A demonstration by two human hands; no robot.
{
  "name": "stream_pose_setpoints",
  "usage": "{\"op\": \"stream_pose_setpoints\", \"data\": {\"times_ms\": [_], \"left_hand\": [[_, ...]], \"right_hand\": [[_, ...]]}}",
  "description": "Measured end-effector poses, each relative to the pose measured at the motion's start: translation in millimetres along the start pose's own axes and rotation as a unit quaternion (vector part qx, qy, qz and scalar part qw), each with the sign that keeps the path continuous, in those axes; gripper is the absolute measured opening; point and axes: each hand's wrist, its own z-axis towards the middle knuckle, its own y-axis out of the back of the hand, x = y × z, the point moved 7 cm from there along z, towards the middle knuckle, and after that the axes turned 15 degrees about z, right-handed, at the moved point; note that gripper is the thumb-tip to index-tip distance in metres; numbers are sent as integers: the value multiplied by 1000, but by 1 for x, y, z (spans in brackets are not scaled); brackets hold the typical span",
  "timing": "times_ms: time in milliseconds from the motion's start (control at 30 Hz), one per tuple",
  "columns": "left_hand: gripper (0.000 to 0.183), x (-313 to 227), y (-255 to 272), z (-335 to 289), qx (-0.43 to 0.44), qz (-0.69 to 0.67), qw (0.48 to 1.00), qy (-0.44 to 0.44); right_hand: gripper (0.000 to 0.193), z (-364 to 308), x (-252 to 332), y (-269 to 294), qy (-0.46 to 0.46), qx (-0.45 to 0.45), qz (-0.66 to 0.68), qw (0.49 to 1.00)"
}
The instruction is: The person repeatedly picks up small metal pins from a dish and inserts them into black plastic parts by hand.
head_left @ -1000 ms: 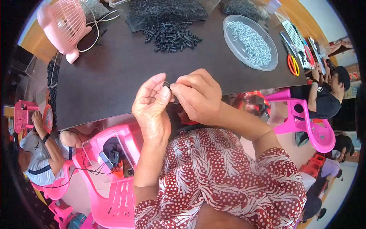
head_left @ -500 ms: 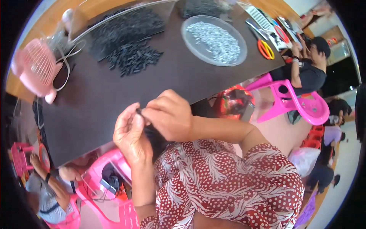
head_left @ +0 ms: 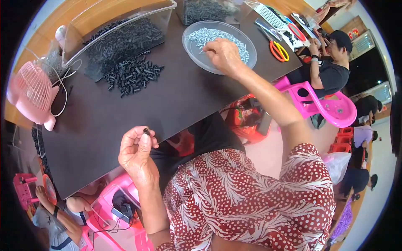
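Note:
Near the table's front edge, my left hand (head_left: 141, 159) pinches a small black plastic tube (head_left: 146, 131) upright between thumb and fingers. Its open end faces up. My right hand (head_left: 224, 54) is stretched out over a round clear plastic dish (head_left: 197, 60). Small silvery metal pieces (head_left: 205, 35), slim like pins or screws, lie spread in the dish. My right fingers bend down close together at these pieces, and whatever is between the fingertips is hidden. A loose heap of black tubes (head_left: 134, 76) lies on the table left of the dish.
Behind the heap lies a clear bin (head_left: 161, 23) of black tubes. A pink fan (head_left: 35, 90) with a white cable stands at left, orange-handled pliers (head_left: 277, 51) at right. Pink stools (head_left: 331, 108) and co-workers flank the dark table (head_left: 96, 138).
My right hand has left the left hand and reached forward and right to the dish. My left hand has kept the black tube, now plainly visible.

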Motion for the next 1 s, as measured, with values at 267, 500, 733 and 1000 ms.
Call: {"op": "stream_pose_setpoints", "data": {"times_ms": [267, 500, 733, 1000], "left_hand": [[15, 4, 5, 0, 12, -25, 1000, 12], [15, 8, 4, -1, 23, -57, 998, 18], [15, 6, 5, -1, 22, -64, 997, 35], [14, 8, 2, -2, 15, -109, 991, 72]], "right_hand": [[8, 6, -36, -39, -1, 119, -79, 990], [15, 10, -32, -34, -24, 157, -97, 982], [8, 13, 83, -12, -76, 150, 224, 960], [9, 3, 180, -40, 23, 216, 394, 893]]}}
